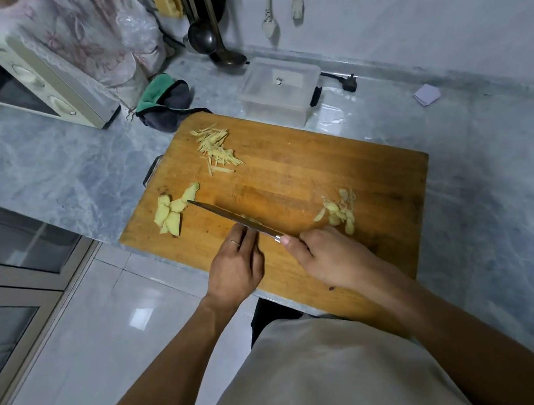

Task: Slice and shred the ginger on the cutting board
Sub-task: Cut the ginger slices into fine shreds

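Note:
A wooden cutting board point(305, 171) lies on the grey marble counter. Thin ginger shreds point(216, 149) sit in a pile at its far left. Flat ginger slices point(173, 211) lie at the left edge, and ginger peel scraps point(339, 210) lie on the right. My right hand point(328, 255) grips the handle of a knife point(231, 218) whose blade points left toward the slices. My left hand point(237, 262) rests on the board against the blade, fingers curled over a small piece of ginger point(250, 219) that is mostly hidden.
A clear plastic lidded box point(279, 87) stands just behind the board. A green and grey cloth point(164, 104) lies behind the board's far left corner, beside a microwave point(36, 85). Ladles point(206, 32) hang on the wall. A power plug point(348, 83) and a folded paper point(426, 95) lie on the counter.

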`<state>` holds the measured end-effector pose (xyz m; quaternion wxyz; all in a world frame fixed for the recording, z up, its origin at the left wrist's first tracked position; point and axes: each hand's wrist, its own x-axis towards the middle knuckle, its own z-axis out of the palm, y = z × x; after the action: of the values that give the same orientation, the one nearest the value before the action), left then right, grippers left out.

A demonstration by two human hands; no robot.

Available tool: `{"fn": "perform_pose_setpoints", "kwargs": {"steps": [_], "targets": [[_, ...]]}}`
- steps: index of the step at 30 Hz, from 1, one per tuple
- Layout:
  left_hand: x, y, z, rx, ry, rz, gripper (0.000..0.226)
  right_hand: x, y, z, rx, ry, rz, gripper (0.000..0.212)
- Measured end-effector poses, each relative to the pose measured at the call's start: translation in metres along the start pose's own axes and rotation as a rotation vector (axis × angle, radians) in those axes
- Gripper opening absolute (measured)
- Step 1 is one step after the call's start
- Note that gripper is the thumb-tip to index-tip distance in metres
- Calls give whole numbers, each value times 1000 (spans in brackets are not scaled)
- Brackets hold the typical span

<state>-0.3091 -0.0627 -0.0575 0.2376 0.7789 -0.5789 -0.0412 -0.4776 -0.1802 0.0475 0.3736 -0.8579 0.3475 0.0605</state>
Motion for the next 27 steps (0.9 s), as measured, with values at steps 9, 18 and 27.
{"fn": "perform_pose_setpoints", "kwargs": {"steps": [9, 18, 27], "targets": [[3, 1, -1, 38, -11, 3, 34, -3, 0, 4, -68, 19, -5, 59], [4, 3, -2, 44, -29, -10, 35, 0, -1, 6, -62, 29, -7, 60], [4, 4, -2, 44, -13, -20, 32, 3, -3, 7, -75, 23, -5, 61]]}}
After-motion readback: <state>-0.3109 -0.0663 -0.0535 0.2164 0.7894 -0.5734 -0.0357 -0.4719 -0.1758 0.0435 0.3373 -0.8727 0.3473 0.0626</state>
